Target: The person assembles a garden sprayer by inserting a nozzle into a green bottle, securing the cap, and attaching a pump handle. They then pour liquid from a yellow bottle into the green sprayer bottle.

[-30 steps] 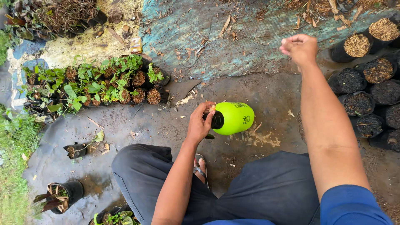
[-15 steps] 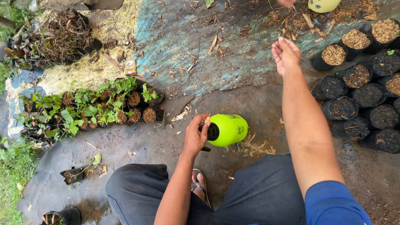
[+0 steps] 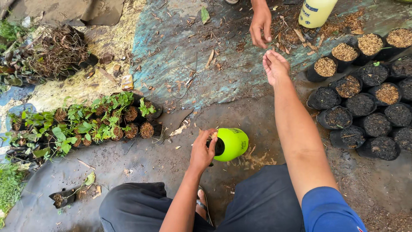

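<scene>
The left hand (image 3: 201, 150) is grasping the black top of the lime-green spray bottle (image 3: 231, 144), standing on the ground at the lower centre of the frame. The right hand (image 3: 274, 66) is reaching out open and empty, palm up, toward another person's hand (image 3: 260, 25) at the upper centre. To do this well, I think the bottle should be kept upright and the open palm steady beneath that hand, beside the black soil bags (image 3: 365, 103) at the right.

Dark ground sheet (image 3: 141, 163) w/ soil bags (image 3: 365, 116), seedlings (image 3: 86, 124), green bottle (image 3: 231, 144).
</scene>
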The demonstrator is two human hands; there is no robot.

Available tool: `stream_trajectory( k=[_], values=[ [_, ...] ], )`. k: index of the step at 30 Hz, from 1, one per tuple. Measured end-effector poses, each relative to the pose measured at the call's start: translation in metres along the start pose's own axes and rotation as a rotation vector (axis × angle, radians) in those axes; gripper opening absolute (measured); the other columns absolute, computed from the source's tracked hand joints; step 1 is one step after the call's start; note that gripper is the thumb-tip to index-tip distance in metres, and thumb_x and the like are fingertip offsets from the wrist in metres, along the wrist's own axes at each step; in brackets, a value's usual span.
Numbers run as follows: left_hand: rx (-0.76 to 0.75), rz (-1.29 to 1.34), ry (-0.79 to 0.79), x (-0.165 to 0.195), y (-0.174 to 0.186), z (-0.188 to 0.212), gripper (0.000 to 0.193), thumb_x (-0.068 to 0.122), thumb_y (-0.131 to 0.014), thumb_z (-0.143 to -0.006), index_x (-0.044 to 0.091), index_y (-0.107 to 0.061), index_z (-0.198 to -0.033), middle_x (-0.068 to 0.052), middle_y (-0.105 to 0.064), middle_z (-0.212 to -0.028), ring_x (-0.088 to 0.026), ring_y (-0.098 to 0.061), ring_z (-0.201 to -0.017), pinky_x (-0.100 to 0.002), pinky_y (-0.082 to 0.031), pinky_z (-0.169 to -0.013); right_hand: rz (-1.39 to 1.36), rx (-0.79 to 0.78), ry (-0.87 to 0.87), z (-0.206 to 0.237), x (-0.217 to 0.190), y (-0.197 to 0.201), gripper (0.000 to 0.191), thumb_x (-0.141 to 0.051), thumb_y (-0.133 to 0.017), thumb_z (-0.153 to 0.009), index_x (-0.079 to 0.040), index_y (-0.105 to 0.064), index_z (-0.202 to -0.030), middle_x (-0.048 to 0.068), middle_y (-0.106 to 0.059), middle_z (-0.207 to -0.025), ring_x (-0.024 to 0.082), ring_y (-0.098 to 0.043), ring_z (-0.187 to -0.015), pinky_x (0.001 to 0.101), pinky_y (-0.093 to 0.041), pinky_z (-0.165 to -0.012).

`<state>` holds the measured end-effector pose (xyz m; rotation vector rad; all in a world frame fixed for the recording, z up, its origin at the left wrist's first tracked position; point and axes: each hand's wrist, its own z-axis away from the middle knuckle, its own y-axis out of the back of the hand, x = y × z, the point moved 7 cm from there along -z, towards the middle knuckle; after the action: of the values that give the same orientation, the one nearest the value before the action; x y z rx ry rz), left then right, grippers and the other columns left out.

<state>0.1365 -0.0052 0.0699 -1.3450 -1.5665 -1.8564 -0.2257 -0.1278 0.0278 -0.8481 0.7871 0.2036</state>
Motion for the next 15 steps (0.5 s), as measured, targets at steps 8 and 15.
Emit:
stream_trajectory(
  k=[8,15],
  values=[
    [-0.017,-0.014,0.029,0.009,0.001,0.005,0.029,0.007,-0.066,-0.094,0.008,-0.064,-0.123,-0.015,-0.068,-0.11,-0.033,-0.07,-0.097,-0.042,-0.055,-0.084,0.013,0.001,-0.019,0.001,0.006,-0.01,0.023,-0.006,-0.075,-0.095,0.0,-0.07,-0.117,0.004,-0.071,-0.093,0.01,-0.07,-0.082,0.0212,-0.061,-0.075],
    [-0.013,-0.015,0.045,0.005,0.002,0.007,0.029,0.008,-0.066,-0.095,0.008,-0.063,-0.123,-0.015,-0.067,-0.11,-0.034,-0.07,-0.099,-0.043,-0.054,-0.084,0.036,-0.064,-0.096,0.009,0.01,-0.022,0.018,-0.009,-0.069,-0.097,-0.004,-0.069,-0.115,0.004,-0.073,-0.093,0.011,-0.07,-0.082,0.0237,-0.062,-0.075]
  ],
)
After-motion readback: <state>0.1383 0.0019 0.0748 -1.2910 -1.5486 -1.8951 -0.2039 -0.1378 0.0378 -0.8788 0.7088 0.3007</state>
